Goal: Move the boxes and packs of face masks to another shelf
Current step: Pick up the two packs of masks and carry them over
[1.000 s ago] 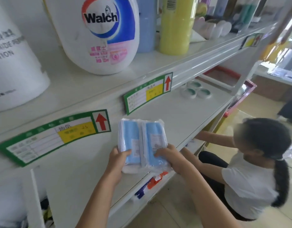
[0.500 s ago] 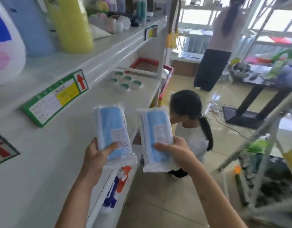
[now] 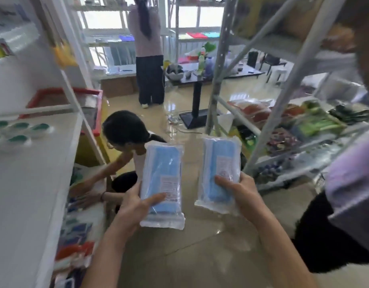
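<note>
I hold two clear plastic packs of blue face masks upright over the aisle floor. My left hand (image 3: 135, 204) grips the lower part of the left pack (image 3: 161, 179), thumb across its front. My right hand (image 3: 239, 192) grips the right pack (image 3: 220, 169) from its right side, fingers curled over its label. The two packs are apart, side by side. The white shelf (image 3: 34, 175) stands at my left, and a grey metal rack (image 3: 287, 129) full of goods is ahead on the right.
A person (image 3: 125, 140) crouches on the aisle floor just beyond the packs, reaching into the white shelf's lower level. Another person (image 3: 148, 50) stands at the far windows. A third person (image 3: 354, 183) is close on my right. Small green-lidded jars (image 3: 19, 132) sit on the white shelf.
My view has swung right, away from the white shelf toward the aisle and metal rack. The two packs, first pressed together on the shelf, are now held apart, one in each hand.
</note>
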